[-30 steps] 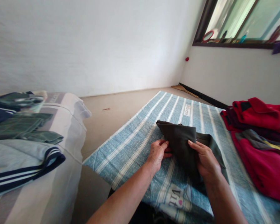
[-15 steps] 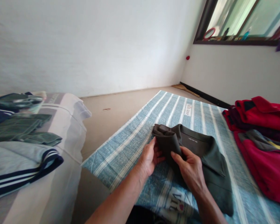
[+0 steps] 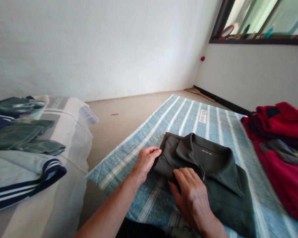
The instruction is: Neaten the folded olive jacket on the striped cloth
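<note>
A dark green collared jacket lies folded on the striped cloth, its collar at the far side and a zip end showing below the neck opening. My left hand pinches the jacket's left edge, thumb and fingers together. My right hand is at the near left part of the jacket, fingers curled over the top of the fabric and thumb lower, by the near edge. The thumb tip is partly hidden against the dark cloth. Small print shows inside the collar.
The blue-and-white striped cloth spreads under the jacket. Folded red and dark clothes are stacked at the right. On the left, a pale cloth-covered surface carries a grey garment with striped trim and green plaid clothes.
The rolled or folded left side of the jacket now lies flat beside the collar. My left hand has moved left to its edge; my right hand has come nearer to me.
</note>
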Demonstrator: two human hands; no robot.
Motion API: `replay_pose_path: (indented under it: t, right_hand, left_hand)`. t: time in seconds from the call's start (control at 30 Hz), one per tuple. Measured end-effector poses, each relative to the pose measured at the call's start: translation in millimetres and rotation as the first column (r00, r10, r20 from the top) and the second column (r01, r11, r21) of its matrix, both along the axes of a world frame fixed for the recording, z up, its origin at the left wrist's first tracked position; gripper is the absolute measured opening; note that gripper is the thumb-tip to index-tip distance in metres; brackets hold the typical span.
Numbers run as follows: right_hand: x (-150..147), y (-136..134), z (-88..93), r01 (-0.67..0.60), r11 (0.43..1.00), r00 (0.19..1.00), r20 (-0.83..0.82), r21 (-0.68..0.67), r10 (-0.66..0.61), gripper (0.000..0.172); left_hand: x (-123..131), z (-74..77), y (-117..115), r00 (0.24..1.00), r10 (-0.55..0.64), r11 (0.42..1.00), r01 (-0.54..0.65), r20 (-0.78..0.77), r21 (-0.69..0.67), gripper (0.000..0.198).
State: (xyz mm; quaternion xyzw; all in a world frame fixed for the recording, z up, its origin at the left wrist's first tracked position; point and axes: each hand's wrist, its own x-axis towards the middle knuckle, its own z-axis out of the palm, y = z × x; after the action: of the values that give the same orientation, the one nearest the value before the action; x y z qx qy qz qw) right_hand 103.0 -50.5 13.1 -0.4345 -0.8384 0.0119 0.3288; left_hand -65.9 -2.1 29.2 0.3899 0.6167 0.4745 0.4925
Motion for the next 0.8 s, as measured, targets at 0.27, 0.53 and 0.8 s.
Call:
replay_pose_path:
  t: [0.27,0.53,0.8]
  right_hand:
    - [1,2,4.8,-0.026,1.000,0.992,0.120,0.012,0.025,0.010]
    - [-5,-3,10.8,-0.010,1.000,0.986,0.165,-0.003,0.011,0.013]
    - [110,35,32.9,0.532,0.834,0.814,-0.182,-0.151,-0.552,0.039]
  left_hand:
    - [-3,4.3,-2,0.930,-0.059,0.997,0.075,-0.363,0.030,0.033]
    - [-5,13.6,-1,0.979,-0.053,0.998,0.056,-0.195,0.009,0.027]
    - [-8,25.0,27,0.992,-0.123,0.978,0.121,-0.001,-0.171,0.042]
